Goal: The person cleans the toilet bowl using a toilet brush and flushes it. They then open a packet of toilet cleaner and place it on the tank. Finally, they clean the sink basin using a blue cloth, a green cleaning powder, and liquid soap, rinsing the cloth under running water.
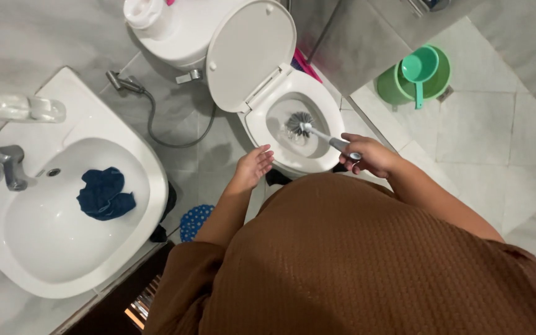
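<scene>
Brown knitted clothing (pixel 367 260) fills the near field; both forearms extend from it toward the toilet (pixel 317 162).

Right hand (pixel 367 156): fingers curled shut around the grey handle of the toilet brush (pixel 317 131), gripping it at its near end. The handle runs up and to the left from the hand, and the dark bristle head sits inside the bowl, near its far left wall. The seat and lid (pixel 249 53) are both raised and lean back against the white tank (pixel 184 37).

Left hand (pixel 254 166): empty, fingers loosely spread, palm turned partly up, hovering just left of the bowl rim without touching it.

Recommended technique, judged from this position:
- Keep the grip firm at the handle end, with the wrist above the rim, so the hand stays clear of the bowl.
- Work the bristles in short strokes round the inner wall and under the rim; fast flicks would probably throw water out.
- Hold the free hand away from the porcelain.
- Keep the bristle head below rim level while it is wet, which should limit drips onto the tiled floor.

Surroundings: a white washbasin (pixel 63 273) at left holds a dark blue cloth (pixel 103 193); a spray hose (pixel 156 124) hangs on the wall between basin and toilet; a green bucket (pixel 404 87) with a teal scoop (pixel 420 67) stands at far right.
</scene>
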